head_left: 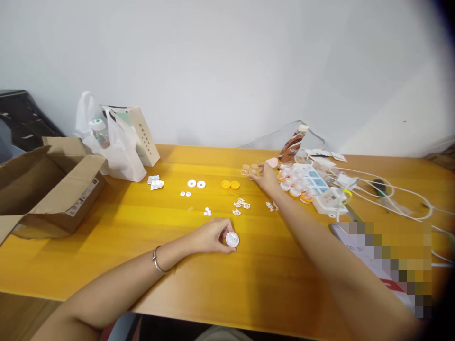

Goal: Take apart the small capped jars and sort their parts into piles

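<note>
From where I stand, the person's left hand [215, 236] is curled around a white round part [232, 239], thumb and fingers at its rim, holding it just above or on the near stretch of the tabletop [209, 289]; I can't tell which. The right hand [265, 179] reaches farther out, its fingertips down among a small cluster of clear round pieces [244, 172]. Whether it has pinched one, I can't tell from here.

The step in hand looks to me like picking out a clear piece while the white part is kept ready. As I judge it, the next move calls for a light fingertip pinch on one piece without scattering its neighbours, and a steady left hand with the white face up.

Between the two hands lie white spoked pieces [237, 205], with a pair of yellow discs [235, 185] beyond them, touching or nearly so. Beside the right forearm stand several clear-topped round units [295, 191], bunched against a white power strip [325, 199].
</note>
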The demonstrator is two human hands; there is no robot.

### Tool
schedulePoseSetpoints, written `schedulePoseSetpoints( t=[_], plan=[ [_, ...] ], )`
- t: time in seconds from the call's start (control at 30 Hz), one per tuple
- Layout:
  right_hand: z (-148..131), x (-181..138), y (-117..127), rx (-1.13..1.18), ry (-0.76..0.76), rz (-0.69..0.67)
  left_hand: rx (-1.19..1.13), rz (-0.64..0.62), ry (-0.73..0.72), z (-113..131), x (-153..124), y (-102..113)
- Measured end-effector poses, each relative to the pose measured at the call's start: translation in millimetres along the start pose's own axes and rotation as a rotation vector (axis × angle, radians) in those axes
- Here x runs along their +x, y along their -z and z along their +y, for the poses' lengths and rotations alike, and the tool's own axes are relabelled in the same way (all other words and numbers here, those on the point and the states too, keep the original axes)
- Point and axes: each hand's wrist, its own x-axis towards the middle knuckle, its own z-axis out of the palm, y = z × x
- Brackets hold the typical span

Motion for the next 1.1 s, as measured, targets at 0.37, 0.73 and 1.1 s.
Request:
schedulePoseSetpoints(
  t=[0.37,0.73,1.1],
  plan=[
    [-4.9,28.5,-29.5,-0.128,0.384,-0.115,0.016,0.006,0.003,-0.1,0.7,-0.2],
    [-1.6,5.0,-13.8,-0.144,0.382,-0.074,0.022,0.009,-0.011,2.1,0.3,-0.2],
    [-58.5,-132.5,49.7,0.338,0.469,-0.347,-0.002,-0.013,0.006,2.1,0.3,1.7]
  ],
)
